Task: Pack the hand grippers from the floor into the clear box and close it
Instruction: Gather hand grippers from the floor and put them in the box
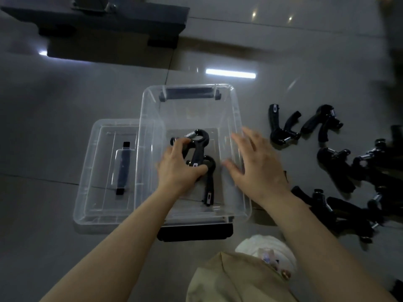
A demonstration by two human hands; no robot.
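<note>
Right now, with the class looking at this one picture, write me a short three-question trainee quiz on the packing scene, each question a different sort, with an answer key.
1. True or false: the lid is already on the clear box.
2. Multiple choice: the left hand is
A) flat on the floor
B) gripping a hand gripper inside the box
C) lifting the lid
3. Fill the gap: the unpacked grippers lie on the floor to the ____ of the box.

Key
1. False: it lies on the floor beside the box, on its left.
2. B. The right hand hovers open over the box's right wall.
3. right
</note>
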